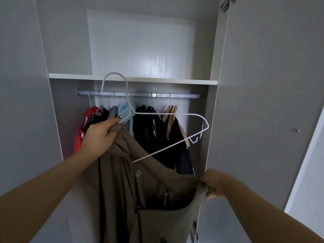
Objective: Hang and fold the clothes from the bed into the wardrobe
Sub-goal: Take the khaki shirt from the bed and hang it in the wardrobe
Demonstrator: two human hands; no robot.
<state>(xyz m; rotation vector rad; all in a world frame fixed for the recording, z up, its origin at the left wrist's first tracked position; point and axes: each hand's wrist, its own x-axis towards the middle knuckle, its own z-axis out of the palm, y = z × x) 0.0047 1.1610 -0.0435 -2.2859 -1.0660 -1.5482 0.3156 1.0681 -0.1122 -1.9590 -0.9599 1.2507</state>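
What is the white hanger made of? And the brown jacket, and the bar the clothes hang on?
The white hanger looks like metal wire with a smooth white coating: it is thin and bent into shape. The brown jacket is soft, matte cloth: it sags in folds and has a zipper. The bar seems to be silvery metal, going by its dull shine.

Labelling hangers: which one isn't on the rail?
The white hanger pinched in the left hand, partly inside the brown jacket; the rest hook over the rail.

At nine o'clock the left hand [100, 135] grips a white hanger [166, 113] and brown jacket [119, 181] (one wire arm inside). At five o'clock the right hand [216, 184] pinches its edge.
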